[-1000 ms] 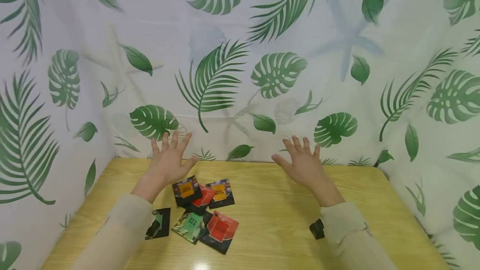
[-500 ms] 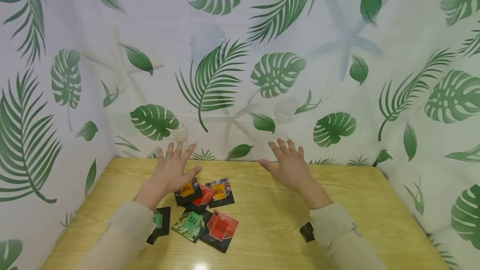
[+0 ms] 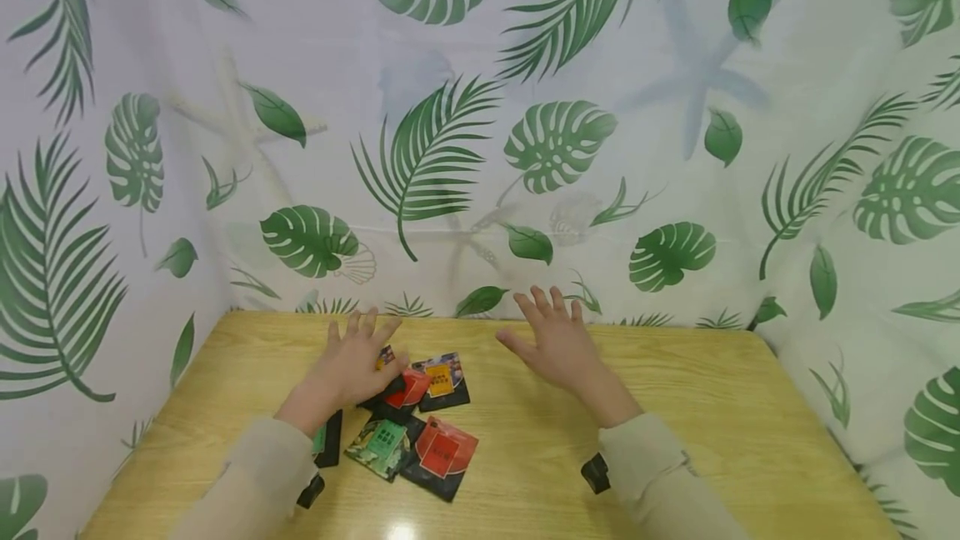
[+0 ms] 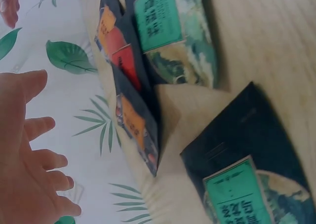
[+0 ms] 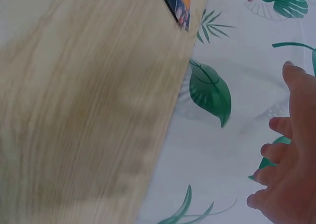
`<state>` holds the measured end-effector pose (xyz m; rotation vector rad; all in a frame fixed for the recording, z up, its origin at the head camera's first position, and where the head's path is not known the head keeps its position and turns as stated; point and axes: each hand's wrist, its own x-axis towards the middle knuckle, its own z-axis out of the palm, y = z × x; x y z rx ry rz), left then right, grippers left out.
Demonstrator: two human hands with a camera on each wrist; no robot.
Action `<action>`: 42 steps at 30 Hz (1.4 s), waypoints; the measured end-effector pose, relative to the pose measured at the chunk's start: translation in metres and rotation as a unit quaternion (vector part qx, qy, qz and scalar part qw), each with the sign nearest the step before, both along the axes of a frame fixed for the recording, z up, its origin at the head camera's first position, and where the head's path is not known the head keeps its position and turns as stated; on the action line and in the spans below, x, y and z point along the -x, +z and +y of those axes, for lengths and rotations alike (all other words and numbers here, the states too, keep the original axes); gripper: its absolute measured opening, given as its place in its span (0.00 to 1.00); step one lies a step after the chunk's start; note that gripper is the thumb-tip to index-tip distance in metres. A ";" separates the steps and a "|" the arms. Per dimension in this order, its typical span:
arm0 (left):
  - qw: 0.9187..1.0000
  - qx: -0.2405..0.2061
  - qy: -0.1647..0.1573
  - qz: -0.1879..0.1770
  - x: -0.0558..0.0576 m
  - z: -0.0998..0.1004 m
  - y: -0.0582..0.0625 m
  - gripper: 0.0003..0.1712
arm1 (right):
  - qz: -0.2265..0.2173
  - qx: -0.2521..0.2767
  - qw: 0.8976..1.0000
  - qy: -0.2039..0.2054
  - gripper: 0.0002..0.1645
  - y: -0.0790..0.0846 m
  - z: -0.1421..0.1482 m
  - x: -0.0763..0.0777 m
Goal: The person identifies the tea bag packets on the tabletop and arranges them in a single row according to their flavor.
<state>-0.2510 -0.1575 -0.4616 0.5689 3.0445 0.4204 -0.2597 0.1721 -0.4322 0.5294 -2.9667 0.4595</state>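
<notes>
My left hand hovers, fingers spread, over the upper left of a loose group of flat sachets, holding nothing. It partly covers a black sachet with an orange label. Beside that one lie a red sachet and another orange-labelled sachet. Nearer me, a green-labelled sachet overlaps a red-and-black sachet. One more dark sachet with a green label lies apart, mostly hidden by my left forearm in the head view. To the right of the group, my right hand is above the table with fingers spread and nothing in it.
The wooden table ends at a white curtain printed with green leaves, which also closes off both sides. A small black device sits under the right cuff, and a similar one under the left.
Both hands have come lower and closer together: the left moved right and nearer over the sachets, the right moved left. The sachets have stayed in place.
</notes>
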 end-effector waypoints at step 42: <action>0.998 -0.006 -0.047 -0.047 -0.016 0.050 -0.055 0.35 | -0.098 -0.057 0.985 0.132 0.47 -0.069 -0.060 -0.102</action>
